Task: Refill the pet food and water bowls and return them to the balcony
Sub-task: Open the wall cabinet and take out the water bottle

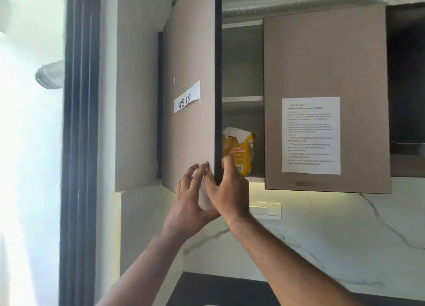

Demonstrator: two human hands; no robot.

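An upper wall cabinet's left door (pixel 190 133) stands open, its dark edge turned toward me. Inside, on the lower shelf, stands a yellow pet food bag (pixel 241 149) with a torn white top, partly hidden by the door edge. My right hand (pixel 230 193) grips the door's bottom corner, with the thumb on the inner side, close to the bag. My left hand (pixel 190 200) rests its spread fingertips on the door's outer face just beside it. No bowl is in view.
The cabinet's right door (pixel 326 64) is closed and carries a printed instruction sheet (pixel 310 135). A "WS 19" label (pixel 186 97) is on the open door. A silver duct (pixel 299 4) runs above. A dark door frame (pixel 80 144) and bright daylight are at left. Below is a marble backsplash (pixel 322 236).
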